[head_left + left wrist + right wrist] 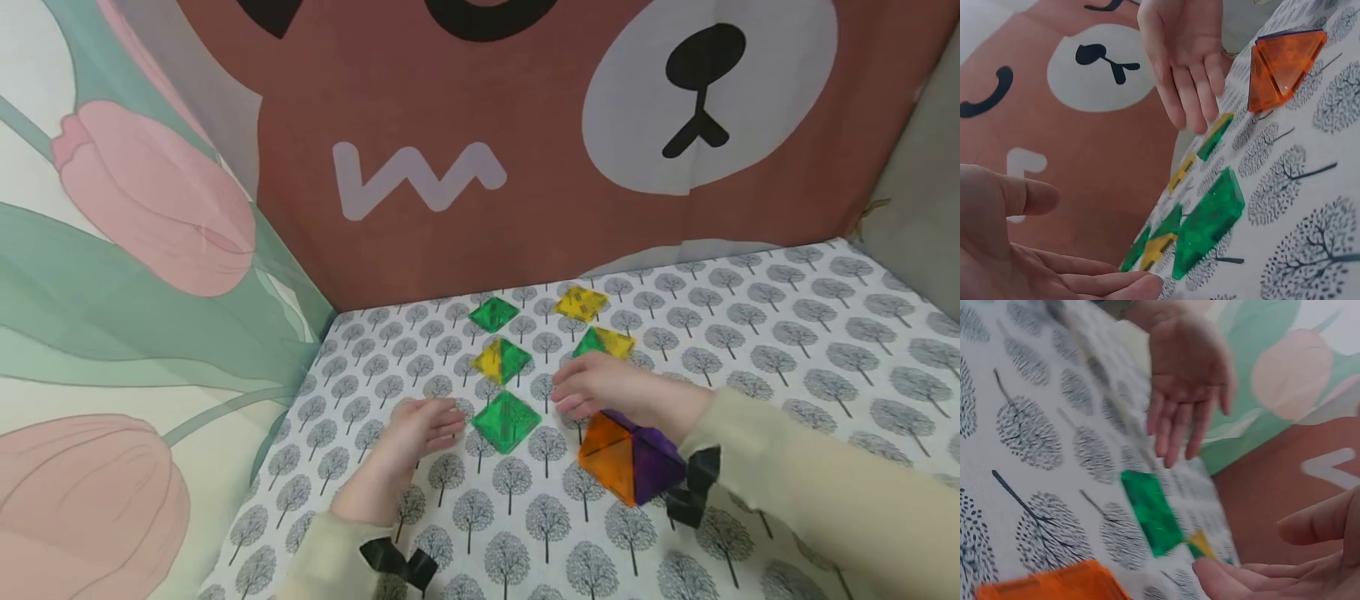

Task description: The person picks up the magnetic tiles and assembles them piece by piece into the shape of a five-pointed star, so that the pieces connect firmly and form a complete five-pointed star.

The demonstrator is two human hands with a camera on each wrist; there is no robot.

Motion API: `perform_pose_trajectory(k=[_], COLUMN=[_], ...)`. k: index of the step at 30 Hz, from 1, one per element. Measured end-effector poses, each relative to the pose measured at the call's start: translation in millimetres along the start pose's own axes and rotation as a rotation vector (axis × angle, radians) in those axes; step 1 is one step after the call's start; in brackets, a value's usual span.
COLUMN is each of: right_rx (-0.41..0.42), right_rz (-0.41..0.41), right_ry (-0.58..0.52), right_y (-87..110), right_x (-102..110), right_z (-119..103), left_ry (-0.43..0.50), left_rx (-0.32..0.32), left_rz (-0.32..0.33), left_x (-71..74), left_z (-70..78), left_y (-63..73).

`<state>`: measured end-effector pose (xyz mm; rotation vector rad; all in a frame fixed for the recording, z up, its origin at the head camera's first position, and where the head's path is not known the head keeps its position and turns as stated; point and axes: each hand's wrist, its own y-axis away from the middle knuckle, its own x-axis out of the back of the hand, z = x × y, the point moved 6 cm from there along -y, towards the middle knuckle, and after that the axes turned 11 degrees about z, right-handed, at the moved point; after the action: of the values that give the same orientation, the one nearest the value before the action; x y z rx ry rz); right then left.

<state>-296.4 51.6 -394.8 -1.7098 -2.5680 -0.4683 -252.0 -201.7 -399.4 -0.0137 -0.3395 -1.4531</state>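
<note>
My left hand (pixel 412 437) hovers with relaxed, extended fingers just left of a green diamond of translucent magnetic tiles (pixel 506 422). Across from it, my right hand (pixel 618 390) holds nothing, and its fingers are straight, as the left wrist view also shows. Below the right hand sits an orange and purple magnetic tile shape (pixel 611 458), partly hidden by that hand and wrist. Beyond the front green diamond lie a yellow-and-green diamond (pixel 502 361) and another green one (pixel 493 314). Farther right are a yellow diamond (pixel 581 304) and a green-and-yellow one (pixel 617 342), partly covered by the right hand.
A white cloth with grey trees (pixel 517 558) covers the surface. Behind it hangs a brown bear-print curtain (pixel 525 233), and a tulip-print curtain (pixel 150 350) stands along the left. A plain grey wall (pixel 922 192) borders the right.
</note>
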Motion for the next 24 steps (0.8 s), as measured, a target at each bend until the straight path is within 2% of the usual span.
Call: perform_pose_trajectory(k=[4, 9, 14, 18, 24], right_rx=[-0.039, -0.06, -0.07, -0.067, -0.079], right_rz=[0.005, 0.0, -0.013, -0.019, -0.052], right_ry=[0.03, 0.055, -0.005, -0.064, -0.137], right_y=[-9.9, -9.5, -7.6, -6.8, -11.9], right_x=[-11, -14, -19, -24, -32], right_z=[9, 17, 21, 21, 20], left_ry=[-0.006, 0.006, 0.023, 0.038, 0.056], left_rx=[0.015, 0.006, -0.02, -0.015, 0.01], left_rz=[-0.035, -0.085, -0.104, -0.11, -0.084], left_x=[-4.1, -9.8, -10.2, -8.1, -3.3], left_z=[-8.9, -15.2, -17.1, -19.3, -24.0], left_y=[-5.7, -6.7, -8.3, -10.6, -17.1])
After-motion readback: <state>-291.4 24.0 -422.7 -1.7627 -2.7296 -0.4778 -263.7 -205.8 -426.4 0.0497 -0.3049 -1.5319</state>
